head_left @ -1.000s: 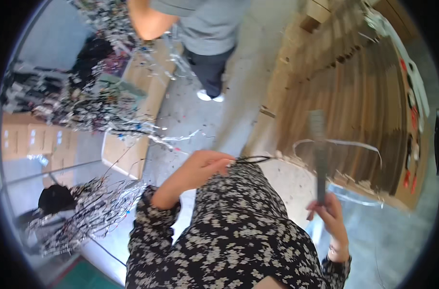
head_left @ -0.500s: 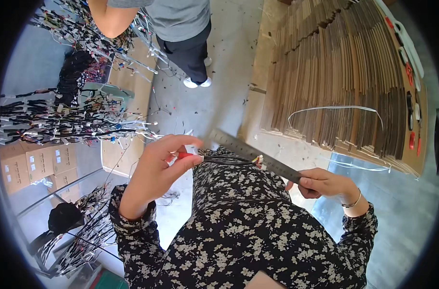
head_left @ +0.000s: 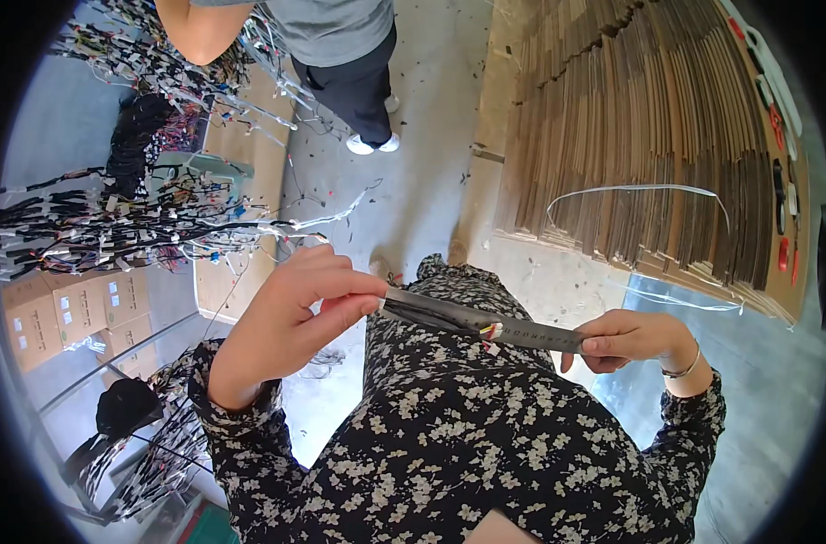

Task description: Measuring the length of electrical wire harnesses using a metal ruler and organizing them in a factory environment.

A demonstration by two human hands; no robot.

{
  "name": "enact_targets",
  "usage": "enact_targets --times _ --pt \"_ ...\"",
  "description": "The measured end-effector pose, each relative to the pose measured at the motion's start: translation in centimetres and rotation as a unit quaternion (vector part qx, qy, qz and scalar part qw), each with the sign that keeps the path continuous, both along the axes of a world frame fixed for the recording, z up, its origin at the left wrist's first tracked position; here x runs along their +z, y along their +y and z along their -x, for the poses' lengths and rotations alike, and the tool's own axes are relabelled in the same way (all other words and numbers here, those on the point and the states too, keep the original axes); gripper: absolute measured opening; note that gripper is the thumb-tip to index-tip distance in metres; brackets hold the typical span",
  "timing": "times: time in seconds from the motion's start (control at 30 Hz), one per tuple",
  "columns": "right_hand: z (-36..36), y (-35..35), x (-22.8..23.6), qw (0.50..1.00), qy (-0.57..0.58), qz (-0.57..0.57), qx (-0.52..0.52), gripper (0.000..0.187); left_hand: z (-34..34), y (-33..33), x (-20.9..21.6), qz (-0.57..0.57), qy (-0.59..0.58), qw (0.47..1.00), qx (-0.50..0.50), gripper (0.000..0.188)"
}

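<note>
A grey metal ruler (head_left: 535, 335) stretches between my two hands in front of the floral dress. My right hand (head_left: 626, 340) grips its right end, thumb on top. A black cable (head_left: 431, 315) lies along the ruler, with a small white connector (head_left: 494, 330) and short yellow and red wires near the ruler's middle. My left hand (head_left: 306, 313) is closed in a pinch at the other end, where cable and ruler meet its fingertips. Whether those fingers hold the ruler as well as the cable is hidden.
Bundles of wire harnesses (head_left: 96, 222) hang at left, above cardboard boxes (head_left: 82, 313). Flat cardboard sheets (head_left: 631, 136) are stacked at right, with scissors (head_left: 776, 127) along their edge. Another person (head_left: 345, 63) stands ahead on the grey floor (head_left: 422, 181).
My left hand has come down to the ruler's left end, its fingers closing on the cable there. The ruler has tilted flatter, alongside the cable. A loose wire at the left harnesses now sticks out farther.
</note>
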State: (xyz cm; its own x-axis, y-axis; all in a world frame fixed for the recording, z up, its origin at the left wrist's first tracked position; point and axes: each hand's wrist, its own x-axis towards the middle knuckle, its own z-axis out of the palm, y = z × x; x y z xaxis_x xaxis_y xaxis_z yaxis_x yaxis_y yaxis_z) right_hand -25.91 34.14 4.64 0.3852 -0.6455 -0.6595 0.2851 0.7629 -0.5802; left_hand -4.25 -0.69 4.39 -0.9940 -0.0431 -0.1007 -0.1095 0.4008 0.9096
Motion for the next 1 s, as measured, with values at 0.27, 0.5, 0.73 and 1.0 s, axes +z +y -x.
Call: enact_targets --times 0.27,0.5,0.73,1.0 --pt "-0.1 -0.1 -0.3 0.999 -0.015 0.037 -0.006 0.039 -0.2 0.0 0.3 -0.089 -0.088 0.989 0.075 0.014" --pt "-1.2 -4.0 -0.4 0.995 0.067 0.070 -0.019 0.037 -0.2 0.6 -0.2 -0.206 -0.116 0.958 0.159 0.010" --pt "-3.2 -10.1 0.4 0.960 0.245 0.133 0.010 0.038 0.5 0.5 -0.3 -0.209 -0.151 0.946 0.198 0.010" --pt "-2.7 -11.0 1.1 0.983 0.157 0.095 0.004 0.026 0.6 -0.4 0.0 -0.204 -0.132 0.949 0.201 0.012"
